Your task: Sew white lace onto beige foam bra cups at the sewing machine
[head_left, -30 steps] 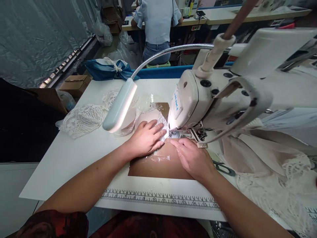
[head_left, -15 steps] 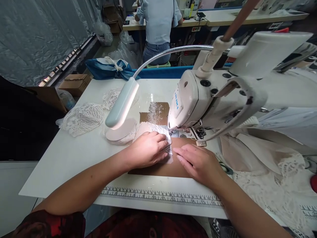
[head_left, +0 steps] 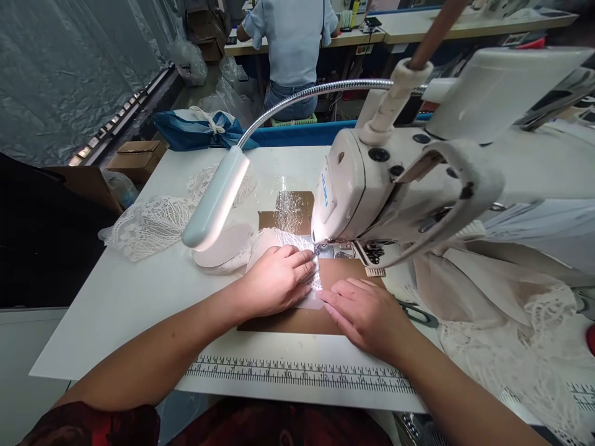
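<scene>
A white lace piece (head_left: 314,280) with a pale cloth part lies under the presser foot area of the white sewing machine (head_left: 344,186). Resting on it, palm down, is my left hand (head_left: 279,280), its fingers laid flat beside the needle; the needle tip itself is hard to make out. My right hand (head_left: 360,310) lies on the brown board (head_left: 297,321) to the right. Its outstretched fingertips touch the right edge of the lace piece, and its thumb is mostly hidden.
A lamp (head_left: 216,201) on a bendy metal neck hangs over the left side. More lace pieces (head_left: 146,226) lie at left, and a cloth and lace heap (head_left: 502,310) at right. Scissors (head_left: 418,314) lie by my right wrist. A ruler strip (head_left: 297,373) runs along the front edge.
My right hand has moved slightly left and down, its fingertips now at the lace edge. My left hand stays on the lace. The whole view has shifted a little.
</scene>
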`<state>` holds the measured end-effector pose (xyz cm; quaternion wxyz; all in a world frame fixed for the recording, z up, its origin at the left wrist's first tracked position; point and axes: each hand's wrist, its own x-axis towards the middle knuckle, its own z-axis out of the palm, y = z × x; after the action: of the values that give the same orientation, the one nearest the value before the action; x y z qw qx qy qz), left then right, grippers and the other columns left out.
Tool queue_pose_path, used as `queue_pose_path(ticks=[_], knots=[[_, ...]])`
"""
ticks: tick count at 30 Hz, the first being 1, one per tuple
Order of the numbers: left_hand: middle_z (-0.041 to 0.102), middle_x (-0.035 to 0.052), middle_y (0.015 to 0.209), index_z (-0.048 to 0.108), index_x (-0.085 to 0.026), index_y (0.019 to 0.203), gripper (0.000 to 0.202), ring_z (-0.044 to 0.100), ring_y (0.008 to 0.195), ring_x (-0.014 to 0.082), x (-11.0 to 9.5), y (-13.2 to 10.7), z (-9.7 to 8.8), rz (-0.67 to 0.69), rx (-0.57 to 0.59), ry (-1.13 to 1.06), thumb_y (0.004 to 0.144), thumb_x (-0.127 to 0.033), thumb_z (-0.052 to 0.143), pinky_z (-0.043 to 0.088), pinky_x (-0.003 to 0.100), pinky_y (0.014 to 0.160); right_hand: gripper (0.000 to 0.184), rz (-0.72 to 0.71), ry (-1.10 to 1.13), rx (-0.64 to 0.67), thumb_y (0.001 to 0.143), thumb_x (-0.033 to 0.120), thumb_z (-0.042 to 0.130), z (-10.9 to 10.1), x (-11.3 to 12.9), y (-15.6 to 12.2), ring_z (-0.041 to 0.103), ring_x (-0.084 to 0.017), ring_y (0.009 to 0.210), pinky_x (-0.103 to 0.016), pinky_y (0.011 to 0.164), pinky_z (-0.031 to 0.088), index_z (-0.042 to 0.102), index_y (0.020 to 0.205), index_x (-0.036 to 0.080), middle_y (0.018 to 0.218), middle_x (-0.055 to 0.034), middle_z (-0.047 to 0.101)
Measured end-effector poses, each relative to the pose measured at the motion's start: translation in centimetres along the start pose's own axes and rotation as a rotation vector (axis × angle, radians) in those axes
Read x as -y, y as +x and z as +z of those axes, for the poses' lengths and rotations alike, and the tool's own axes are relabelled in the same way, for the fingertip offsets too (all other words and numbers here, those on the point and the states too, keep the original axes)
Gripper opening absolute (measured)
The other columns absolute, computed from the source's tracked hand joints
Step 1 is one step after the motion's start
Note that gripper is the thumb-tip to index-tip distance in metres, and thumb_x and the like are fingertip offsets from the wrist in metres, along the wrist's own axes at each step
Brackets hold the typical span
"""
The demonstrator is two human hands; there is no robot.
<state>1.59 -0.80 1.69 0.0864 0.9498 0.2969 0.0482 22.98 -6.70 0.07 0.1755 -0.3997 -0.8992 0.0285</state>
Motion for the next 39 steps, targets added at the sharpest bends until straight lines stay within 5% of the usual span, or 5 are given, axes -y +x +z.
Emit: queue_pose_path(ticks=[11, 39], knots=[[0.057, 0.0094, 0.13, 0.06, -0.013, 0.118, 0.033, 0.053, 0.095, 0.0219, 0.1, 0.0, 0.9, 0.099, -0.065, 0.119, 0.098, -0.023, 0.035, 0.043, 0.036, 0.08, 0.024, 0.041, -0.057, -0.039, 0.091, 0.018, 0.046, 0.5, -0.2, 0.1, 0.052, -0.015, 0.066, -0.028, 0.063, 0.036, 0.069, 0.098, 0.016, 0.07, -0.0023, 0.062], [0.054, 0.0143, 0.132, 0.056, -0.012, 0.124, 0.037, 0.05, 0.115, 0.0303, 2.9, 0.3, 1.3, -0.096, -0.197, 0.139, 0.094, -0.026, 0.04, 0.043, 0.045, 0.092, 0.033, 0.178, -0.187, -0.074, 0.093, 0.025, 0.044, 1.7, -0.5, 1.7, 0.06, -0.018, 0.079, -0.027, 0.066, 0.04, 0.066, 0.116, 0.018, 0.088, -0.0043, 0.071]])
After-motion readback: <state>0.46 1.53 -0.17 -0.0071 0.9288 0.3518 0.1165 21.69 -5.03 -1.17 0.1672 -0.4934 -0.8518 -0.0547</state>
